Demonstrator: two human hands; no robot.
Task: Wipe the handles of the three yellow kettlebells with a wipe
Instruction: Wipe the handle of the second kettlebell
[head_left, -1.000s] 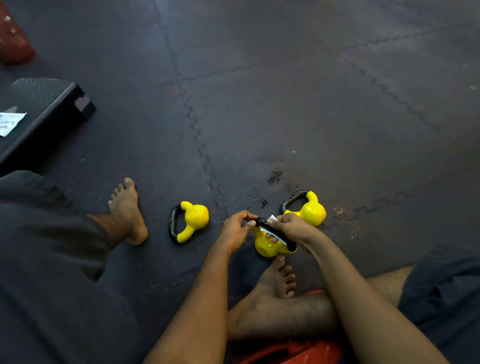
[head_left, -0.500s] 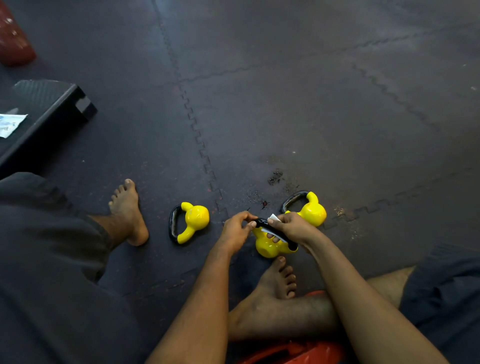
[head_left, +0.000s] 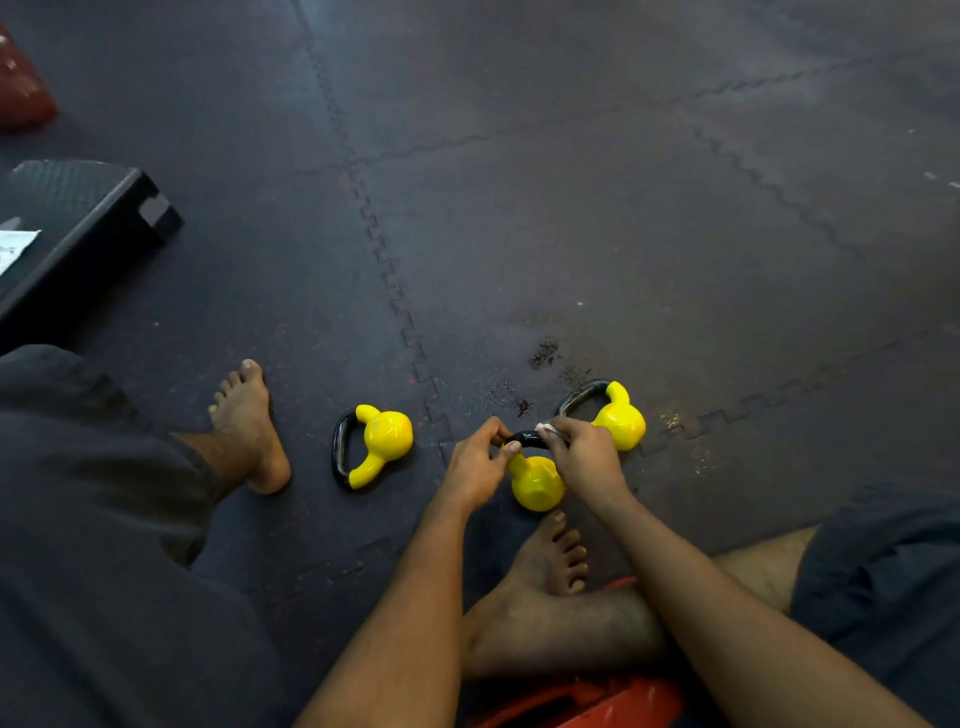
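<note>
Seated person wiping the black handle of the middle yellow kettlebell on a dark rubber floor.

The interlocking floor mat (head_left: 597, 218) fills the view; a black step platform (head_left: 78, 228) sits at 10 o'clock, and a bare left foot (head_left: 249, 426) rests at 9 o'clock from the hands. The left kettlebell (head_left: 382, 444) lies on its side at 9 o'clock from the hands, well apart; the right kettlebell (head_left: 621, 418) lies just beside the right hand at 2 o'clock. The middle kettlebell (head_left: 535, 480) sits between the hands, just beyond the toes of the right foot (head_left: 550, 561). The left hand (head_left: 475, 465) pinches the left end of its handle (head_left: 527, 439) with fingers closed. The right hand (head_left: 584, 457) closes its fingers round a white wipe (head_left: 546, 428) pressed against the handle's right end.
</note>
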